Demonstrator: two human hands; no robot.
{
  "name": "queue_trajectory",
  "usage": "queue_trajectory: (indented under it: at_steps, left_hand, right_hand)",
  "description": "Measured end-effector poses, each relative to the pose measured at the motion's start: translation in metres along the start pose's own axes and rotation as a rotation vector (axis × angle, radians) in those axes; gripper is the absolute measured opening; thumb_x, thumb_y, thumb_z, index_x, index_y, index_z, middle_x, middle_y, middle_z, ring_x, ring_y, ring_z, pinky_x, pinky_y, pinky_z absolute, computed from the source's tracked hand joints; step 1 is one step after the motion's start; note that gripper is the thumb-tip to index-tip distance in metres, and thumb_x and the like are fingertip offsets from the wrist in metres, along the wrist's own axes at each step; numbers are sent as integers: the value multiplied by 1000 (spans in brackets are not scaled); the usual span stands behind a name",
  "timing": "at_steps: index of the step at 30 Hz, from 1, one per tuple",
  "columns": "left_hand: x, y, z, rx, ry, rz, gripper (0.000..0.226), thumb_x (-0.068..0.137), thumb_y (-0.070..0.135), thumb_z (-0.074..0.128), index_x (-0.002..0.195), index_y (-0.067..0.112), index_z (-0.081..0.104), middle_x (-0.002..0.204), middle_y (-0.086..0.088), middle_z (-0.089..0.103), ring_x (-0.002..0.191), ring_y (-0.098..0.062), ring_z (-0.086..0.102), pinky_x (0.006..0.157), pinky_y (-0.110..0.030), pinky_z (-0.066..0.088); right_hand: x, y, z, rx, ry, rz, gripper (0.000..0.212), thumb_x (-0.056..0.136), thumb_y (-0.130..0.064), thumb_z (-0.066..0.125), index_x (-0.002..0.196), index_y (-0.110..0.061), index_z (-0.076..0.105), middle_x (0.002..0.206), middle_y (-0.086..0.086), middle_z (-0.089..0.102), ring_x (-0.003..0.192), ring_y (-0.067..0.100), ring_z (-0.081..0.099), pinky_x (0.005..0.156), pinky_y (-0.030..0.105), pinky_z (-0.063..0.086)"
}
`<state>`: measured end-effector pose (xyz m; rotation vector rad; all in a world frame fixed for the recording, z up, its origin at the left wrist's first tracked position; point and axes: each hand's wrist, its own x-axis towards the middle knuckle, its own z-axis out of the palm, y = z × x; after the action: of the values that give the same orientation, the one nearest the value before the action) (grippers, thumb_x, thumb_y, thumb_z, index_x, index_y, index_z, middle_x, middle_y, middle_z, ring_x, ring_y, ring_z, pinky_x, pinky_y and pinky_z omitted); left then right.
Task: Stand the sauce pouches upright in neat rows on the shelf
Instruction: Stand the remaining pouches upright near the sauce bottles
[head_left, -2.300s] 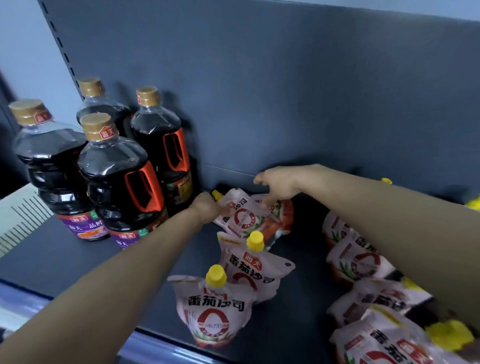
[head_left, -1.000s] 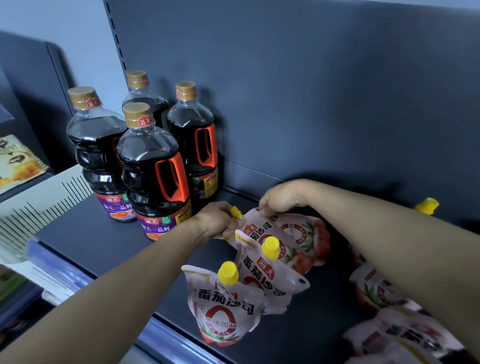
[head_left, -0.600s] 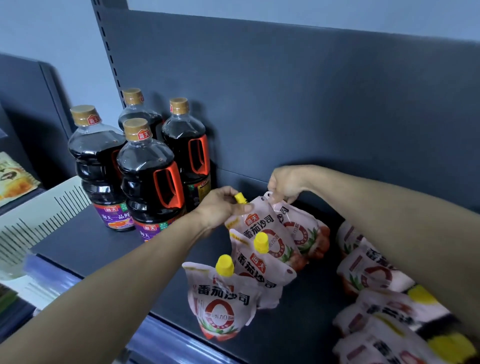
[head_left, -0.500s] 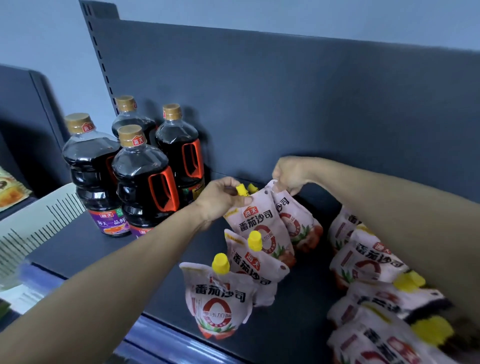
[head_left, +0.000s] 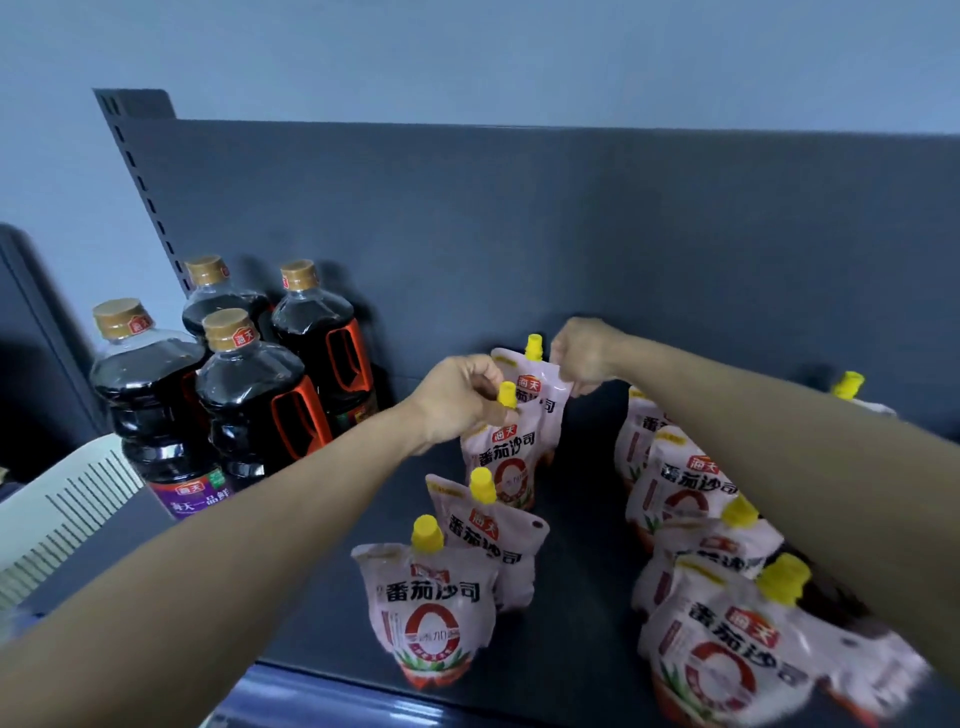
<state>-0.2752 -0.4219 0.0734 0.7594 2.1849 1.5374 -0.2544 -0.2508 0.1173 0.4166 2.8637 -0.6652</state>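
White sauce pouches with yellow caps stand in a row running front to back on the dark shelf (head_left: 582, 582). My left hand (head_left: 457, 400) pinches the top of the third pouch (head_left: 501, 457) beside its yellow cap. My right hand (head_left: 584, 356) grips the upper right corner of the rearmost pouch (head_left: 535, 395), which stands upright just behind. The front pouch (head_left: 431, 608) and the second pouch (head_left: 491, 535) stand free. A second row of pouches (head_left: 680, 488) runs along the right, partly hidden by my right forearm.
Several tall dark soy sauce bottles (head_left: 249, 400) with orange handles stand at the left, close to the pouch row. The shelf's back panel (head_left: 571, 234) rises just behind the pouches. A white slotted divider (head_left: 57, 514) lies at the far left.
Both rear pouches have been lifted from leaning to upright, my hands rising with them. The camera has tilted, showing more of the right row.
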Motion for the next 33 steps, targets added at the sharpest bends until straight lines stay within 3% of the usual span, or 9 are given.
queue_trajectory:
  at_steps: [2, 4, 10, 13, 16, 19, 23, 27, 33]
  left_hand:
    - [-2, 2, 5, 11, -54, -12, 30, 72, -8, 71, 67, 12, 50, 65, -2, 56, 47, -4, 50, 45, -14, 41]
    - [-3, 4, 8, 33, -92, -31, 29, 74, -6, 71, 69, 13, 50, 66, 0, 56, 49, -3, 52, 46, -15, 43]
    - [-14, 16, -1, 84, -196, -68, 21, 79, -6, 66, 79, 14, 57, 76, 2, 61, 57, -1, 58, 51, -13, 48]
    - [-22, 26, -10, 89, -167, -34, 21, 81, -6, 62, 84, 14, 60, 83, 2, 63, 66, -6, 57, 56, -15, 46]
    - [-28, 39, -20, 138, -60, 57, 20, 82, -7, 59, 89, 12, 60, 91, -7, 63, 67, -7, 56, 59, -13, 44]
    - [-38, 56, -27, 229, -6, 177, 17, 84, -1, 60, 94, 13, 61, 91, -4, 63, 78, -10, 60, 69, -13, 47]
    - [-54, 79, -28, 351, -7, 349, 16, 85, 8, 62, 94, 22, 61, 95, 4, 63, 85, -6, 61, 62, 0, 43]
    - [-68, 103, -20, 469, -42, 506, 19, 85, 16, 61, 98, 30, 59, 99, 12, 61, 92, -2, 59, 71, -6, 44]
    - [-92, 134, 2, 655, -38, 717, 28, 87, 19, 59, 115, 22, 57, 111, 8, 58, 104, -6, 53, 86, -15, 36]
  right_hand:
    - [-4, 2, 0, 0, 19, 0, 15, 83, 4, 58, 87, -10, 63, 103, 18, 67, 105, 31, 66, 67, 27, 53]
    - [-8, 4, 0, -24, 38, 4, 25, 84, 1, 58, 108, 0, 65, 111, 20, 68, 104, 32, 67, 71, 28, 51]
    - [-28, -3, -7, -128, 179, -32, 30, 90, -8, 52, 116, -1, 64, 119, 17, 64, 112, 32, 60, 89, 32, 48]
    - [-42, -9, -13, -197, 240, -97, 29, 92, -12, 52, 114, 0, 65, 121, 15, 65, 113, 31, 59, 97, 36, 47]
    - [-62, -15, -20, -170, 288, -124, 29, 91, -18, 57, 117, -5, 63, 123, 10, 64, 113, 27, 58, 95, 33, 46]
    - [-86, -22, -27, -203, 345, -140, 34, 92, -24, 57, 123, -9, 60, 127, 9, 61, 115, 27, 56, 95, 33, 45]
    - [-126, -29, -38, -240, 448, -157, 39, 93, -25, 54, 130, -13, 54, 133, 6, 58, 122, 25, 53, 104, 36, 43]
    - [-168, -25, -49, -274, 542, -77, 44, 93, -28, 54, 135, -16, 49, 139, 6, 52, 129, 25, 47, 108, 38, 38]
    - [-218, -13, -52, -381, 572, 67, 55, 90, -35, 58, 140, -17, 41, 144, 5, 42, 133, 28, 39, 108, 44, 36]
